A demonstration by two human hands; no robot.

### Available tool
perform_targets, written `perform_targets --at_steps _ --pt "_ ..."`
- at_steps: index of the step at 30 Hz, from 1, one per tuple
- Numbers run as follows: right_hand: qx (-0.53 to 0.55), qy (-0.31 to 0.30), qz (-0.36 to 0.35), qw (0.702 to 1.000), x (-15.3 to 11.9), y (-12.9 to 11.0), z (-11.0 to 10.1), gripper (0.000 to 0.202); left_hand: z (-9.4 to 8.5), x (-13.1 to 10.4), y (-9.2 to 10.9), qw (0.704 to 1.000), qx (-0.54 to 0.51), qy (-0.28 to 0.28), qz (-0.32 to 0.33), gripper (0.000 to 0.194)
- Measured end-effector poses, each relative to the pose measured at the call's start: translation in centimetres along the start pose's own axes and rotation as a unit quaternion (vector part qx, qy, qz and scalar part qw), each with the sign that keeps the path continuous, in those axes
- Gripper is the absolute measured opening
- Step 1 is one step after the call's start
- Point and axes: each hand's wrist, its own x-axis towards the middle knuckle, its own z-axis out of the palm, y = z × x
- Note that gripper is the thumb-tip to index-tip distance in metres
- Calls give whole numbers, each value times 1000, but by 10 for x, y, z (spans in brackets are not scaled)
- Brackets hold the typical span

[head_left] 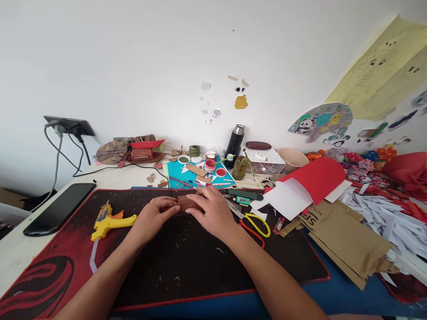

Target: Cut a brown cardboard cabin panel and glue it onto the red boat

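A small flat brown piece (pixel 186 203) lies between my two hands over the dark mat (pixel 187 266). My left hand (pixel 154 218) has its thumb and fingers pinched on the piece's left end. My right hand (pixel 213 211) is curved over its right end, with thumb and fingers on it. The far side of the piece is partly hidden by my fingers. Left of my left hand lies a yellow glue gun (pixel 108 223). Scissors with yellow and red handles (pixel 258 226) are just right of my right hand.
A phone (pixel 60 209) lies at the left. Open paint pots (pixel 210 166), brushes and a black flask (pixel 235 144) stand behind the mat. Red and white paper (pixel 312 180), cardboard (pixel 350 240) and white paper strips (pixel 383 218) cover the right.
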Motion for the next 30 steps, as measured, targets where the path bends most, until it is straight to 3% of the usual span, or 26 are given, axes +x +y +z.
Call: perform_targets --at_steps 6,15,30 --pt "-23 -14 -16 1000 5 4 10 25 2 -2 -4 1000 -27 -1 -9 50" --pt "17 -25 -12 999 3 1 18 35 4 -1 -9 999 -48 2 -20 50" --pt "50 14 -18 998 -3 5 29 30 8 -2 -13 995 -92 8 -27 41"
